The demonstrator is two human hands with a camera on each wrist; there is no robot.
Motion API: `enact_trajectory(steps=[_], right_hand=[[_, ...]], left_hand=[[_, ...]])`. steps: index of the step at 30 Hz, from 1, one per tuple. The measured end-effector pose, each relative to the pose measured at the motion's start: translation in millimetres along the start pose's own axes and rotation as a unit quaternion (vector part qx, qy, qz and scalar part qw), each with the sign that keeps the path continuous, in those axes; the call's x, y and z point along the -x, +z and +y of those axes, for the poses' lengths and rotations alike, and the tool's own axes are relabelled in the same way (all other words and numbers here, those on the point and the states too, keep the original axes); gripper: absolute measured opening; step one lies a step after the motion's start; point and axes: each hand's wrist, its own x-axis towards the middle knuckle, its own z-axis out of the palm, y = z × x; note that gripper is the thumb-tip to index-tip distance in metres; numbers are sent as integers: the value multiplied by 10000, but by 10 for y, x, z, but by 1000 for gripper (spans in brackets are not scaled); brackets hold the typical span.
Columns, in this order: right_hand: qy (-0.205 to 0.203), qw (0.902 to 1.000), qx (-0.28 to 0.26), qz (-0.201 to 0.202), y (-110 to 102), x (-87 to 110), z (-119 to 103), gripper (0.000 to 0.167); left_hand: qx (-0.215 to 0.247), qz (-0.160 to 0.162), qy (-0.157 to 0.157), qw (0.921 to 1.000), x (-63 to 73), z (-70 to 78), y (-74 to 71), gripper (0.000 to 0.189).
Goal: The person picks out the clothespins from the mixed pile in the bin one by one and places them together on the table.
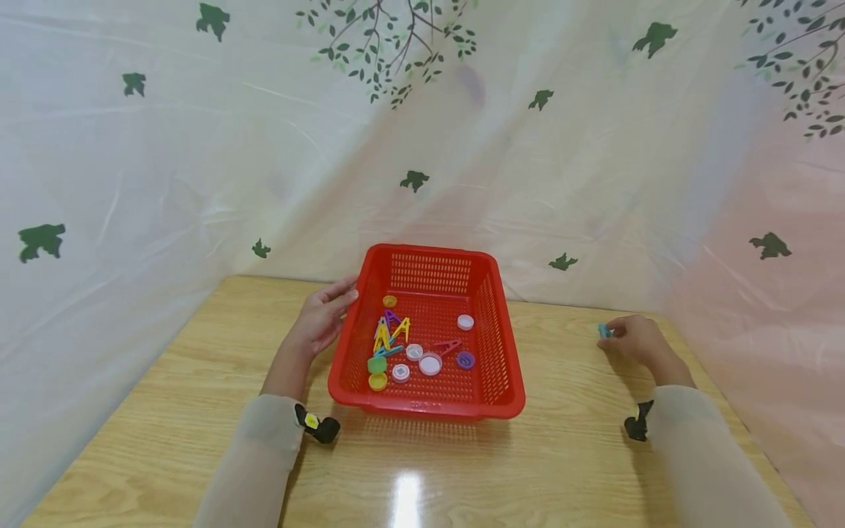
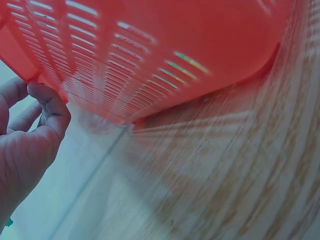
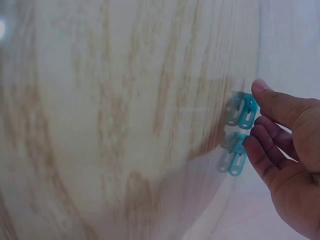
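Observation:
A red plastic basket (image 1: pixel 422 407) stands on the wooden table, its slotted side filling much of the left wrist view. My left hand (image 1: pixel 323 315) grips the basket's left rim, thumb and fingers at its edge (image 2: pixel 32 82). Inside lie yellow clothespins (image 1: pixel 382 338), a pink clothespin (image 1: pixel 446 347), blue and purple ones, and several bottle caps (image 1: pixel 430 364). At the table's far right, my right hand (image 1: pixel 637 339) has bent fingertips around small teal clothespins (image 3: pixel 247 110). A second teal piece (image 3: pixel 237 159) touches the lower fingers. The hand partly hides them in the head view.
The wooden table (image 1: pixel 554 455) runs up to a pale curtain (image 1: pixel 317 191) with green leaf prints at the back and sides. Its right edge lies close beside the right forearm (image 1: pixel 700 455).

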Motion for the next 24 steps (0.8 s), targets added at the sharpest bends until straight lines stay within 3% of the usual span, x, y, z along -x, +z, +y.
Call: enact_trajectory(steps=[9, 24], right_hand=[[-143, 9998, -17, 100, -45, 33, -37, 48], [-786, 9961, 314, 232, -172, 27, -216, 45]], left_hand=[[-52, 5, -38, 10000, -3, 5, 6, 51], [-5, -51, -18, 10000, 1, 9, 0, 52]])
